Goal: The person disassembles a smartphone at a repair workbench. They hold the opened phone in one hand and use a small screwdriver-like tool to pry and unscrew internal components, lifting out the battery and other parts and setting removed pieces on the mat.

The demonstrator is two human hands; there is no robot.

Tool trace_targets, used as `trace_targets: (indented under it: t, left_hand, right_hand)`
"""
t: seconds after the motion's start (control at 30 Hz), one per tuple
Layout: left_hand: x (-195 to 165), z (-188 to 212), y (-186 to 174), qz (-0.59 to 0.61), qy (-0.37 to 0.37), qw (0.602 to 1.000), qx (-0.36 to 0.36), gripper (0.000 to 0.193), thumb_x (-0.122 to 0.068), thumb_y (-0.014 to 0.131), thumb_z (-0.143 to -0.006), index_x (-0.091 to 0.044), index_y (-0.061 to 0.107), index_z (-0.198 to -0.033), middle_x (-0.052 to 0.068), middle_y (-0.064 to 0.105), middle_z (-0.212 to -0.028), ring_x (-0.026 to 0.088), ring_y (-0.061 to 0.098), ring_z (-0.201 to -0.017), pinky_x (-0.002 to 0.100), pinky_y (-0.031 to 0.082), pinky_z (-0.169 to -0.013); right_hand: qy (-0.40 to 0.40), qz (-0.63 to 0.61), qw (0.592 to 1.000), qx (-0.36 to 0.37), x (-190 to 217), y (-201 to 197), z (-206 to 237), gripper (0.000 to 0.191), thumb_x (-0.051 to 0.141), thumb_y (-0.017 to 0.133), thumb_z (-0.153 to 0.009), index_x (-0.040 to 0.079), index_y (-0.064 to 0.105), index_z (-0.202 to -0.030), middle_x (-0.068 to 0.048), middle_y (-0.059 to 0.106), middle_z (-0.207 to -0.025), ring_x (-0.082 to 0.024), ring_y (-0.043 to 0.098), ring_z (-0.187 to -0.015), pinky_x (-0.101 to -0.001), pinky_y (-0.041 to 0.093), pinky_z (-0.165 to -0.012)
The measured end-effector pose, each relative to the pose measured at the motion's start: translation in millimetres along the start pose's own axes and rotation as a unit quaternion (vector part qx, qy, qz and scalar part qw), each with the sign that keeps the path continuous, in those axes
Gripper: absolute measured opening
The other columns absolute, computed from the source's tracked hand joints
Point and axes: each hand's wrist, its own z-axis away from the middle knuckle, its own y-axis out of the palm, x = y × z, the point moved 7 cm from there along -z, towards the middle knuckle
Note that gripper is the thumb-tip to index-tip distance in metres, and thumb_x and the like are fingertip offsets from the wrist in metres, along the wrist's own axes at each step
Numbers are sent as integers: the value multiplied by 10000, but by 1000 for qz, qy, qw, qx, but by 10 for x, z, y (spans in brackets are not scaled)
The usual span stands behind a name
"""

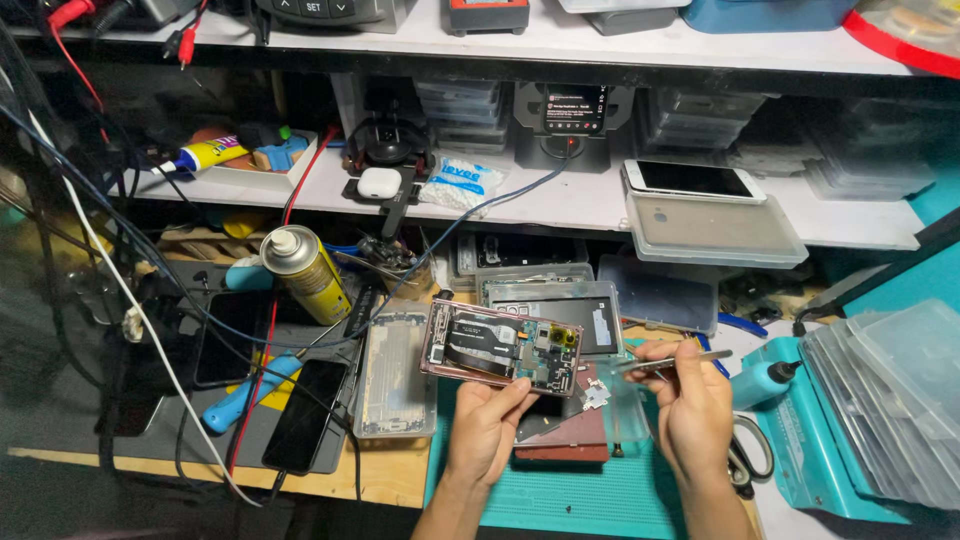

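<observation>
your bench (400, 480) is crowded, and that is the widest risk: cables hang across the left side, and a yellow spray can (305, 272) leans among them just above the dark phones (305, 415) lying flat there. snag a cable with an elbow and the can could tip onto those screens.

closer in, your left hand (487, 425) holds the opened phone (502, 347) raised above the green mat (560, 495), fingers closed around its lower edge only, boards and flex facing you. i'd judge that grip thin; a push from the tool could pivot the phone out of your fingers and down onto the parts below it.

your right hand (690, 405) is pinched shut on metal tweezers (672, 362), tips aimed at the phone's right edge, near but apparently not touching. a slip there could scratch a board or tear a flex.

smallest: a loose silver bracket (596, 396) lies just under the phone, easy to knock away.
</observation>
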Motion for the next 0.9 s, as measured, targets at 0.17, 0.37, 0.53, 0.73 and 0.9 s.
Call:
trace_targets:
  t: [0.17,0.37,0.53,0.73,0.9]
  left_hand:
    - [20,7,105,37,2,999,14,245,43,632,-924,121,657,-1155,200,733,-1108,238,715,-1026,377,568,-976]
    - [-8,4,160,51,4,998,28,238,49,626,-928,143,650,-1146,211,732,-1116,255,711,-1053,398,557,-1016]
    - [-46,27,196,67,2,997,31,279,67,596,-922,110,631,-1196,193,725,-1134,251,709,-1047,398,565,-982]
    - [-97,14,221,123,4,991,52,325,48,537,-937,96,584,-1255,199,708,-1173,275,710,-1065,413,583,-957]
    - [-114,-5,224,149,21,987,47,322,48,528,-949,74,566,-1268,187,701,-1171,277,707,-1066,426,582,-955]
  right_hand:
    - [62,167,982,61,-218,152,53,538,383,409,-1096,-14,637,-816,-129,729,-780,-153,627,-665,-277,516,-648]
    - [73,239,966,73,-328,161,49,545,389,448,-1074,9,685,-763,-48,633,-603,-90,522,-537,-231,392,-525]
    - [62,213,973,72,-311,110,52,450,344,514,-1071,-3,687,-843,-41,577,-606,-83,460,-532,-218,339,-495]
    - [82,4,994,72,-261,119,58,346,312,474,-1083,6,587,-966,-156,711,-789,-158,596,-520,-245,474,-488]
    - [61,25,992,105,-178,159,87,167,61,639,-935,10,580,-1083,-151,694,-954,-184,662,-721,-283,543,-626]
